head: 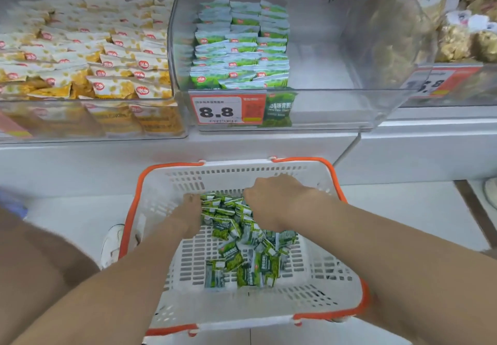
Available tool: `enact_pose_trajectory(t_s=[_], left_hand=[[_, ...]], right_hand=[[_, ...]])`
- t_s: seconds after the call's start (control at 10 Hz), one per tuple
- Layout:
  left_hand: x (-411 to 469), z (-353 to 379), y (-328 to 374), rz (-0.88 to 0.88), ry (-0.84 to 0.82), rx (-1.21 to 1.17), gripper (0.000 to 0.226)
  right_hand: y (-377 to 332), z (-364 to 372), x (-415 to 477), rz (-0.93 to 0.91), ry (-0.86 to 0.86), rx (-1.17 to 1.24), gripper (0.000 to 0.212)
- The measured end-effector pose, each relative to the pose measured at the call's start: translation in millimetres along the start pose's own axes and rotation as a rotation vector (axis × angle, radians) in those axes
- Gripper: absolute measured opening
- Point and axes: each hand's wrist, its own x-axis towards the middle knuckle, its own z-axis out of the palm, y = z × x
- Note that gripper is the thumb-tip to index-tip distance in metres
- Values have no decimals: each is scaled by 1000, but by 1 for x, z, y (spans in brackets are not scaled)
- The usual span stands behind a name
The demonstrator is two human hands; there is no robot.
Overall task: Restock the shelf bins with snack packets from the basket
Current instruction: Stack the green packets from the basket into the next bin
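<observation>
The fingers (193, 200) of the left hand (188, 217) are digging into the green packets (236, 237), tips hidden. The right hand (279, 202) is hiding its own fingers beneath its knuckles. Far left above them, the yellow-packet bin (67, 102) is running off the edge. Up right, a price label (430, 84) is blurring past reading.

Two hands: left hand (192, 211) and right hand (274, 202). One basket (236, 169) with two orange handles (128, 226) holds dozens of green packets (242, 250), too jumbled to count. Three bins: yellow bin (80, 121), middle bin (336, 108), right bin (457, 100). The middle bin's stock (242, 49) forms three rows. Two price tags (219, 109) read clearly.
</observation>
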Motion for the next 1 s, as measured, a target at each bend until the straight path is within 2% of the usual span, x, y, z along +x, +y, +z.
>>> enact_pose_trajectory(t_s=[0.1, 0.2, 0.4, 0.6, 0.8, 0.9, 1.0], left_hand=[[15, 14, -11, 43, 50, -228, 57], [28, 22, -26, 52, 136, -155, 58], [30, 16, -23, -61, 229, -126, 20], [19, 11, -27, -143, 333, -330, 24], [-14, -9, -26, -179, 426, -345, 44], [-38, -34, -7, -123, 395, -435, 19], [-68, -72, 18, 18, 206, -585, 15]], right_hand=[[1, 6, 13, 11, -42, -19, 20], [1, 8, 22, 17, -84, -31, 19], [0, 6, 35, 29, -110, -43, 22], [-2, -11, 28, -17, -51, 11, 17], [-4, -22, 2, -45, -2, 11, 23], [-4, -24, -14, -46, 43, 15, 23], [0, -28, -31, -44, 132, 23, 14]])
